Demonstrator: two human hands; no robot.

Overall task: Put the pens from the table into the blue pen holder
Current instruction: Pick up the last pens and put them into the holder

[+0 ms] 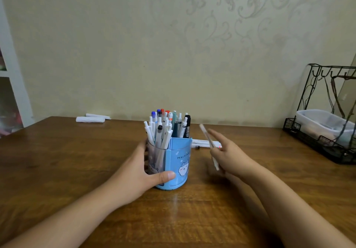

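While the left hand (pixel 134 172) curls round the blue pen holder (pixel 173 163) near the tabletop's (pixel 77 170) middle, thumb across its front, the right hand (pixel 229 155) just beside it pinches a blurred white pen (pixel 209 145), other fingers spread. Its long axis stands steeply, top tilted left and away. The holder looks crowded; a hurried drop could snag on upright pens and bounce out. More pens (pixel 206 143) lie behind, toward the far edge.

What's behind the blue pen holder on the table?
A few white pens lie on the table behind the pen holder. The holder covers their left ends, so the exact count is unclear.
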